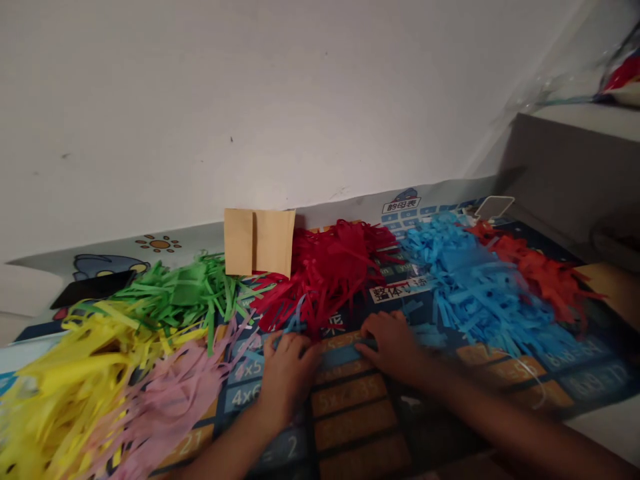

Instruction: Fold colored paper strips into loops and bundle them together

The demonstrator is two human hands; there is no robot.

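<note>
A blue tissue-paper tassel (pixel 341 355) stretches low over the printed mat, its fringed ends showing beyond both hands. My left hand (pixel 289 367) curls its fingers on the tassel's left part. At the right part, my right hand (pixel 393 343) is closed with the thumb toward the middle. Motion blur softens the fingertips. Just beyond the hands lies a pile of red paper tassels (pixel 333 267). To the right is a larger pile of blue tassels (pixel 480 287). Pink tassels (pixel 173 393) lie left of my left hand.
Green tassels (pixel 187 290) and yellow tassels (pixel 70 387) spread at the left. Orange-red tassels (pixel 540 267) lie far right. A folded tan card (pixel 273 243) stands before the wall (pixel 300 100). A dark flat object (pixel 95 288) rests at back left; a grey box-like panel (pixel 570 173) rises at right.
</note>
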